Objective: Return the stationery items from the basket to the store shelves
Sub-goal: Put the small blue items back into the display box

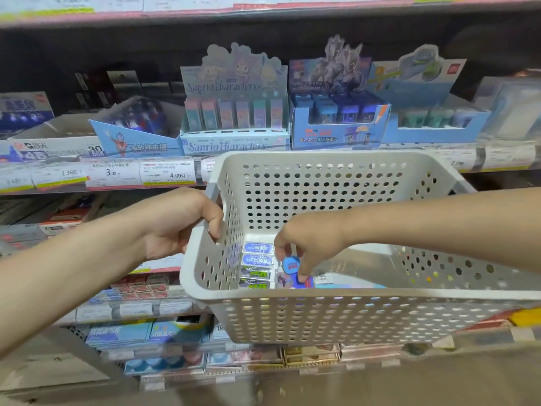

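Note:
A white perforated basket (336,315) hangs in front of the store shelves. My left hand (187,227) grips its left handle. My right hand (307,244) reaches down inside and pinches a small blue round-cornered item (290,264) between thumb and fingers, just above the basket floor. Beside it, along the left wall, lie several small packaged erasers (257,265) in a row. A purple-and-blue packet (292,281) lies flat under the right hand's fingertips.
Behind the basket, the shelf carries display boxes: a Sanrio box (234,112), a dark blue box (336,118), a light blue box (433,118). Price tags (167,172) line the shelf edge. Lower shelves (140,317) at the left hold more packets.

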`<action>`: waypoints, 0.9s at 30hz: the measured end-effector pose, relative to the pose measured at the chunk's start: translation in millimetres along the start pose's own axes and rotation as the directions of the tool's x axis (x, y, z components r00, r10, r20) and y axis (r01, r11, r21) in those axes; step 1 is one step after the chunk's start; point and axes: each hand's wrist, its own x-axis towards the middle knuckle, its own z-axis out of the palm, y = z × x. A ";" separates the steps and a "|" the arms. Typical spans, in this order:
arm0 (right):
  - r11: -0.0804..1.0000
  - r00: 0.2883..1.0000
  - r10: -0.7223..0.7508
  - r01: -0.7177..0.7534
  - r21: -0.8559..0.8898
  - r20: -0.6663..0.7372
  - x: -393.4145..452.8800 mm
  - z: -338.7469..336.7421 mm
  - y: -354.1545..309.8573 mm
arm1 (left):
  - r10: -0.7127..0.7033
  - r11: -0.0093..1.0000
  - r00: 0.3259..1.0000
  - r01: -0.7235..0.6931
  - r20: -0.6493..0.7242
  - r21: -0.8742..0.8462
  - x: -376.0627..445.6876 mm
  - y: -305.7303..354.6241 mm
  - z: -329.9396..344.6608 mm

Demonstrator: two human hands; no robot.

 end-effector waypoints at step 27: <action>0.944 0.786 0.150 0.065 0.322 -0.600 -73.0 -83.3 39.5 | -0.013 0.998 1.000 0.013 0.009 -0.067 -13.2 -11.7 2.5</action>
